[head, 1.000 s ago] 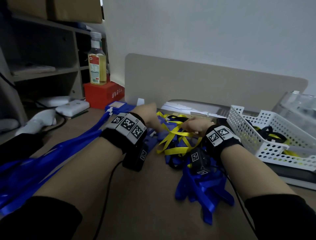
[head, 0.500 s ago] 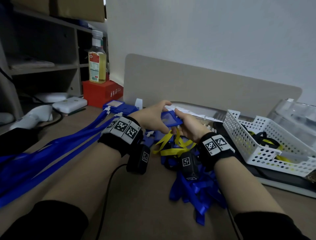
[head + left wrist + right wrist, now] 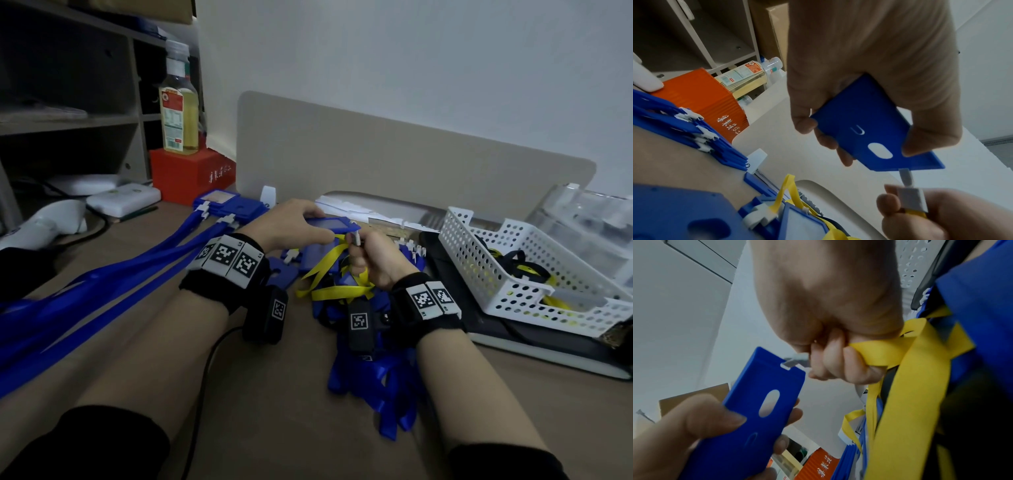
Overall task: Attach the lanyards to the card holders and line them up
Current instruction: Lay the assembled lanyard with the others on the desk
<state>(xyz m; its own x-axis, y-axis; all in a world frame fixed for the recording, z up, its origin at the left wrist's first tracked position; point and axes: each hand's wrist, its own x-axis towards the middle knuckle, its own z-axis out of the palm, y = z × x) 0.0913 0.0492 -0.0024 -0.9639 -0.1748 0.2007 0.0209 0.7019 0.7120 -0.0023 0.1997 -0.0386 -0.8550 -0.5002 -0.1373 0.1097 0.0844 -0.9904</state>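
Holding one blue card holder (image 3: 869, 134), one yellow lanyard (image 3: 906, 386).

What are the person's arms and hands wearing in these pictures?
Both hands are bare: left hand, right hand. Each wrist has a black band with white square-code tags and a small black camera box. A black cable hangs from the left one. Black sleeves are pushed up.

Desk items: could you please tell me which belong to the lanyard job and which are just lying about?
Job:
- blue plastic card holder, left hand
- yellow ribbon lanyard, right hand
- blue ribbon lanyards

Lying about:
- clear oil bottle
- red box
- white perforated basket
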